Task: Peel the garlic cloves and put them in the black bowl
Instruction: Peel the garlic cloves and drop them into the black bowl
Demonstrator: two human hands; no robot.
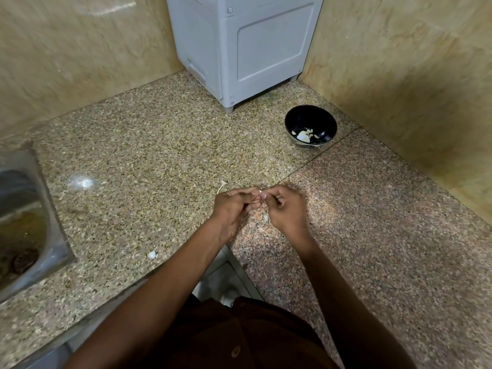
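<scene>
My left hand [235, 206] and my right hand [286, 206] meet over the granite counter, fingers curled toward each other. Between their fingertips they pinch a small garlic clove [262, 195], of which only a pale tip shows. A thin strip of skin [266, 215] hangs below the hands. The black bowl [310, 126] stands farther back and to the right, near the wall corner, with several pale peeled cloves [304, 135] at its bottom.
A grey appliance [239, 49] stands at the back of the counter. A steel sink [24, 222] lies at the left edge. A dry garlic stem [221, 186] lies just behind my left hand, and a scrap of peel [152, 254] sits nearer the counter's front edge.
</scene>
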